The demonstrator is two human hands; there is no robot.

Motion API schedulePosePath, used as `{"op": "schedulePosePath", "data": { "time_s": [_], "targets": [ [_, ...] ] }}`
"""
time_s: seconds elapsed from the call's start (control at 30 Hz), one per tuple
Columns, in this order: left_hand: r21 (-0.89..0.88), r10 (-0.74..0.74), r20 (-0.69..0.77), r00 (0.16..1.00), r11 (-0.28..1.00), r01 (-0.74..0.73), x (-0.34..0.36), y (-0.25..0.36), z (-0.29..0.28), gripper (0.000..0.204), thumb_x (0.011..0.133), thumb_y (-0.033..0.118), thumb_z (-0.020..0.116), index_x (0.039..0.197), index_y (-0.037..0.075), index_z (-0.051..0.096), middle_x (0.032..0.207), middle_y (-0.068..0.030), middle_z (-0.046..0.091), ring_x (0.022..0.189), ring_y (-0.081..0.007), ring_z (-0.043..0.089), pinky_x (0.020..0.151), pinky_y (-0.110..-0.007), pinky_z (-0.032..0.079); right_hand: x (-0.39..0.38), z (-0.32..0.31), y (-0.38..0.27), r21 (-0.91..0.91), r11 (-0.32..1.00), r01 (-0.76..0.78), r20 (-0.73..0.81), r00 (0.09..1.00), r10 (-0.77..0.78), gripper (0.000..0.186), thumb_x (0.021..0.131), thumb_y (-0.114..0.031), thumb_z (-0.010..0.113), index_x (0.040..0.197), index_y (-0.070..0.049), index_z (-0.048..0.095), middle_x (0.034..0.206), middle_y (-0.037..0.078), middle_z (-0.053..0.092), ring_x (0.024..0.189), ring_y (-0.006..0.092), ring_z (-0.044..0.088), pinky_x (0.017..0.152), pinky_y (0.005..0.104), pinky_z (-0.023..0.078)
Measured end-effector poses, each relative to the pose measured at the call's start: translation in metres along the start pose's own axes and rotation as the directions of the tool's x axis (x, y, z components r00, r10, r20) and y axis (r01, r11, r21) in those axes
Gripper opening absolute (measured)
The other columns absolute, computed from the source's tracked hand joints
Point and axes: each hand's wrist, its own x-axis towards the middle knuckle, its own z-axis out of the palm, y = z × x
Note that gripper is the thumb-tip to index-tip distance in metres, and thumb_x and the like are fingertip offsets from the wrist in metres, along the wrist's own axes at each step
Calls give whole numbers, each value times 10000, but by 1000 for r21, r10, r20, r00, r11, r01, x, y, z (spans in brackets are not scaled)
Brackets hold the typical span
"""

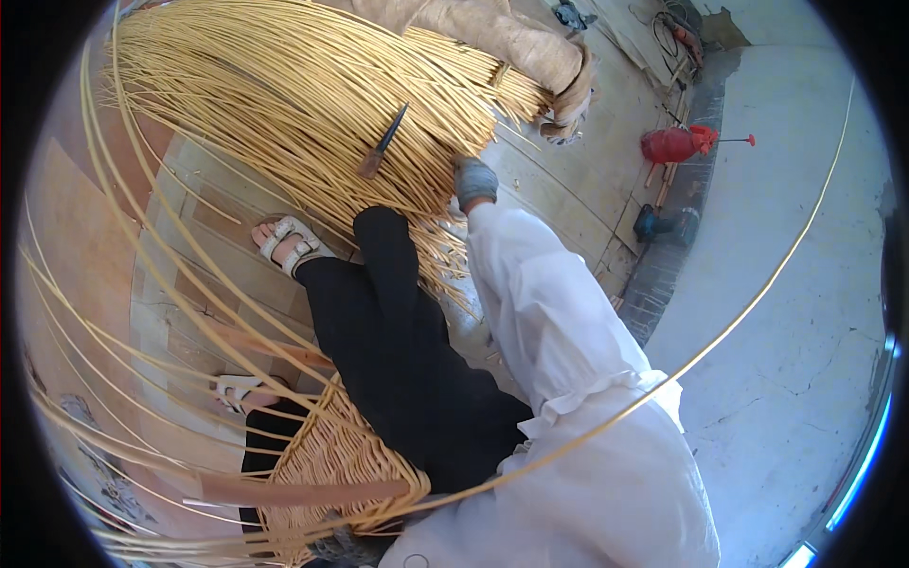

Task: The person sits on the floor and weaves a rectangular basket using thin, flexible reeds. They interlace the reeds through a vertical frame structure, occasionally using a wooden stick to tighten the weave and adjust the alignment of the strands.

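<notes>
Many pale yellow cane rods (284,85) lie in a thick bundle across the upper left, fanning from a bound end near the burlap sacking (511,38) down toward the person's legs. The right hand (473,180), in a grey glove, reaches out at the end of a white sleeve and rests on the lower edge of that bundle; its grip looks closed around a few rods, though the fingers are mostly hidden. A dark-bladed awl with a wooden handle (382,144) lies on top of the rods just left of the hand, apart from it.

The left hand (346,547) sits at the bottom edge, a grey glove half hidden under the woven basket base (331,454); how its grip stands I cannot tell. Long loose stakes spring from the weave and arc up the left rim, and one single rod (757,293) sweeps up the right side.

Bare concrete floor (805,284) fills the right, past a brick edge. A red tool (674,144) lies near that edge, well away from both hands. Two sandalled feet rest on the wooden boards (218,265) at left.
</notes>
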Motion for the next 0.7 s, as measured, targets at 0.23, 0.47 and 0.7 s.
{"op": "schedulePosePath", "data": {
  "time_s": [0.23,0.47,0.7],
  "targets": [
    [0,-3,5,1000,1000,3,4,-1,0,553,800,567,512,1073,94,598,1062,-138,592,1012,-378,542,927,-535,358,49,11,-51,-144,976,-166,107,977,182,253,796,-179,519,1005,-130,652,1027,161,625,979,334,595,828,413,477],
    [11,-12,-42,999,1000,13,-13,-1,-8,529,791,537,544,1071,92,603,1056,-140,591,1015,-380,540,922,-537,358,-1,-3,-38,92,988,125,-336,938,-88,172,846,-163,466,977,-119,568,870,167,618,839,366,593,717,465,470],
    [-117,-120,-2,993,986,119,6,23,-25,549,838,576,472,1123,126,600,1098,-155,532,1129,-354,462,985,-527,303,-105,-129,122,475,869,-138,-297,904,306,193,897,-238,456,941,-116,599,705,96,585,669,260,591,600,357,458]
  ]
}}
